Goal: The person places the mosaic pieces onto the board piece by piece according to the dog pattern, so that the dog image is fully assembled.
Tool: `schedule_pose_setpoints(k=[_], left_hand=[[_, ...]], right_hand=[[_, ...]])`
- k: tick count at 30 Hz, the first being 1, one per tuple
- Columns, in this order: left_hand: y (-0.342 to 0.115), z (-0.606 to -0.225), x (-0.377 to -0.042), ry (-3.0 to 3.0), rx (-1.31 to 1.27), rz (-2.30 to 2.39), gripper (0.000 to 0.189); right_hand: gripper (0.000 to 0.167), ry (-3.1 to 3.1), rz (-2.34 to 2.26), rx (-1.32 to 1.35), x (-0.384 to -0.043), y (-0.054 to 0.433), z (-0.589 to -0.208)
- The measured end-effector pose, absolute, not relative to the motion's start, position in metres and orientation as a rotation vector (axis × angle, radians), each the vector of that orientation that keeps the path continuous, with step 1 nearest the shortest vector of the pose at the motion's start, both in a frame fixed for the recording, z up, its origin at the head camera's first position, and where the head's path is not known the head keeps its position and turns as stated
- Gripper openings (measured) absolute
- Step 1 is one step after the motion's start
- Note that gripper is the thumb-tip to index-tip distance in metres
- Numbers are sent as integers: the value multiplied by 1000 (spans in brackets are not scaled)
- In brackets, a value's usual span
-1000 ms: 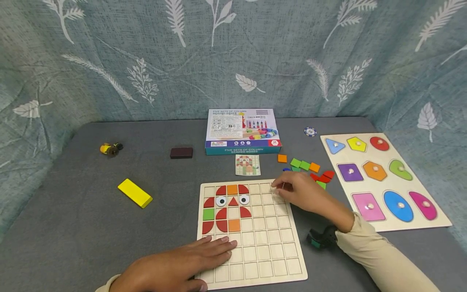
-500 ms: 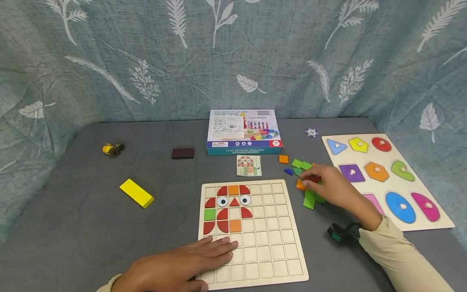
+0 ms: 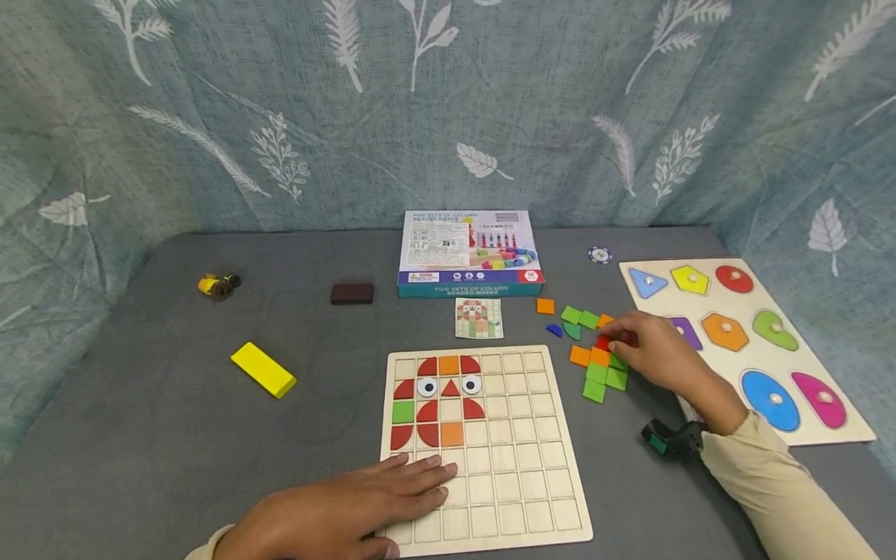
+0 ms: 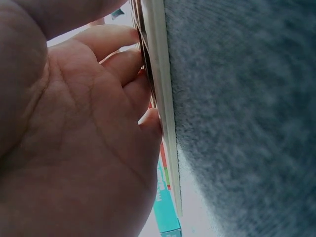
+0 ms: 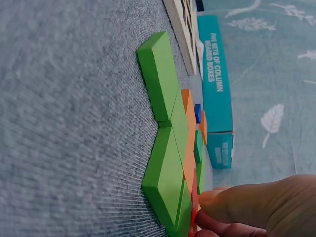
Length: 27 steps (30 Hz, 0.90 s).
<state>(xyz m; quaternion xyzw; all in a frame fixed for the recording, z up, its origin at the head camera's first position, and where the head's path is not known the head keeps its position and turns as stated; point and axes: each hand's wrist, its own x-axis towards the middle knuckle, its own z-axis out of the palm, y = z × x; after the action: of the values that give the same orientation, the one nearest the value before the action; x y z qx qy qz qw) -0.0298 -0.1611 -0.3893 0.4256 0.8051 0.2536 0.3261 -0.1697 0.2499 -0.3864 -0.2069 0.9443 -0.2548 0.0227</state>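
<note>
My left hand (image 3: 364, 498) rests with straight fingers on the lower left of a wooden grid board (image 3: 514, 474); in the left wrist view the fingers (image 4: 121, 66) lie along the board's edge (image 4: 165, 98). Red quarter-round tiles, a red triangle (image 3: 449, 387), a green tile (image 3: 402, 411), orange tiles (image 3: 451, 434) and two eye discs (image 3: 427, 386) sit in its upper left cells. Right of the board, my right hand (image 3: 658, 350) pinches a red piece (image 3: 603, 342) with thumb and fingertips, among green tiles (image 3: 594, 390) and orange tiles (image 3: 579, 355).
A picture card (image 3: 479, 318) lies behind the board, before a toy box (image 3: 470, 253). At the right is a shape puzzle board (image 3: 728, 358), with a poker chip (image 3: 600, 255) behind. A yellow block (image 3: 264, 370), a dark brown block (image 3: 352, 293) and a small yellow-and-black toy (image 3: 218, 285) are left.
My right hand has moved from the grid board's upper right edge over to the loose tiles, where its fingertips have come together on the red piece. The left hand has stayed on the board.
</note>
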Motion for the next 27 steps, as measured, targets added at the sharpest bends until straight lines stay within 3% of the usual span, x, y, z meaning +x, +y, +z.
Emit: schedule_pose_setpoints(k=[16,27], left_hand=[[-161,-391,-30,2099,1105,670,67],[-162,-391,-31,2100,1159,654,68]], right_hand=[[15,2800,-683,-572,-178,246,-381],[7,2848,-708,-663,-179,245,-382]])
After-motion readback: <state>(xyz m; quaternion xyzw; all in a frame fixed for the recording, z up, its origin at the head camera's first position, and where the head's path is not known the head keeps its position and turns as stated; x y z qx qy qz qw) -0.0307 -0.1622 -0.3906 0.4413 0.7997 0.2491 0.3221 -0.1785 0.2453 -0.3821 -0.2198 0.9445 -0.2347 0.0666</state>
